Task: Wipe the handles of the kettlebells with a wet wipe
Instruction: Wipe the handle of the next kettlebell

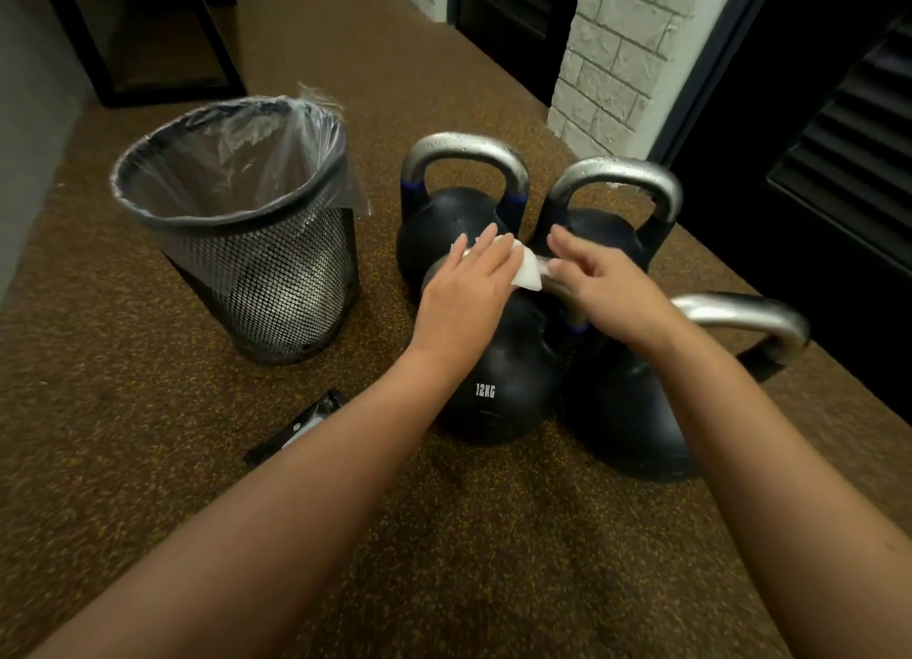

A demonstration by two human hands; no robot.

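While the flat left hand (466, 291) presses a white wet wipe (527, 271) onto the steel handle (557, 288), the right hand (604, 288) pinches it.

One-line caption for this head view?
Both hands drape a wet wipe over the 12 kg kettlebell handle.
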